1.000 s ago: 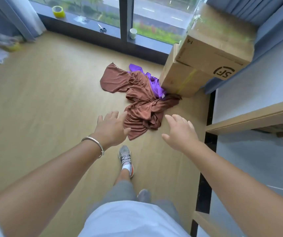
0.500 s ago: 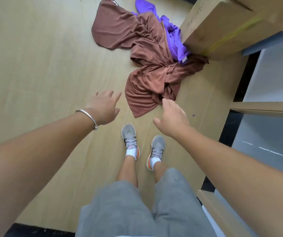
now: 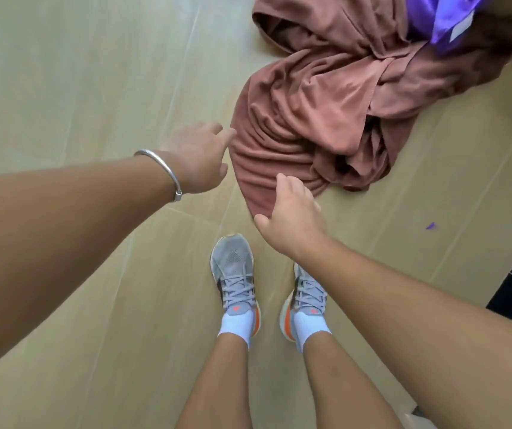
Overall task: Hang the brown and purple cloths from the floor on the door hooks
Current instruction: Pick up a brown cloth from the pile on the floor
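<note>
A crumpled brown cloth of soft ribbed fabric (image 3: 326,119) lies heaped on the pale wooden floor (image 3: 78,88), spreading toward the far right. A shiny purple cloth (image 3: 434,20) sits at its far right end, partly against the brown folds. The left hand (image 3: 197,157), a silver bangle (image 3: 163,173) on its wrist, reaches to the cloth's near left edge, grip loosely open and holding nothing. The right hand (image 3: 291,218) hovers over the cloth's nearest corner, grip spread open; whether it touches is unclear. Grey laced sneakers (image 3: 234,274) stand just near of the cloth.
</note>
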{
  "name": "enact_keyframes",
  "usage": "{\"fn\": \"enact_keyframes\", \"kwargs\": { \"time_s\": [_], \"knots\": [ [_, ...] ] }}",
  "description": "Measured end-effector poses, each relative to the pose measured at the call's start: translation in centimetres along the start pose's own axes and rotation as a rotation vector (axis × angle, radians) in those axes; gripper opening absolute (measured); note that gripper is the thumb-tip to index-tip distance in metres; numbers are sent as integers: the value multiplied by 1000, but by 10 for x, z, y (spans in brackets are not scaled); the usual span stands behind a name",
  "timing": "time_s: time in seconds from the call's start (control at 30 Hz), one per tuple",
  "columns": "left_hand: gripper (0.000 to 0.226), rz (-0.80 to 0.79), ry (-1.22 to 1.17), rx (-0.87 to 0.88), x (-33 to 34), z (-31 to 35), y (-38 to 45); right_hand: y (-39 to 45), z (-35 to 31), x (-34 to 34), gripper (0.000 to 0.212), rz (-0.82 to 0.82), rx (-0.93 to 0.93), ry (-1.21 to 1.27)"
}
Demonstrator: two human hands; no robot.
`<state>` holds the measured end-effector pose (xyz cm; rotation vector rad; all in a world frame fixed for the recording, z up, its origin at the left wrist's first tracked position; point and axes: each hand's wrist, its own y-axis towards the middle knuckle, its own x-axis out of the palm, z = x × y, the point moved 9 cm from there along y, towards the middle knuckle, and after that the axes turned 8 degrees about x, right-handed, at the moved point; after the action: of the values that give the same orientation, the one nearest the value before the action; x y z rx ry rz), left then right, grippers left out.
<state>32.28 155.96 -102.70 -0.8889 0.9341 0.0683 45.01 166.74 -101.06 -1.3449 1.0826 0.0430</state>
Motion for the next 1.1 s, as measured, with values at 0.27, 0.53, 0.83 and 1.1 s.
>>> {"fn": "enact_keyframes", "kwargs": {
  "time_s": [0.27,0.53,0.83,1.1],
  "knots": [
    [54,61,156,139,78,-34,101,105,9,94,72,67,-11,-39],
    [41,269,277,422,78,-41,151,144,11,121,44,324,13,-123],
    [22,63,405,328,81,-14,96,123,44,64,14,118,-16,-130],
    [26,118,257,263,-9,18,-5,41,24,-69,3,209,-122,-197]
  ]
}}
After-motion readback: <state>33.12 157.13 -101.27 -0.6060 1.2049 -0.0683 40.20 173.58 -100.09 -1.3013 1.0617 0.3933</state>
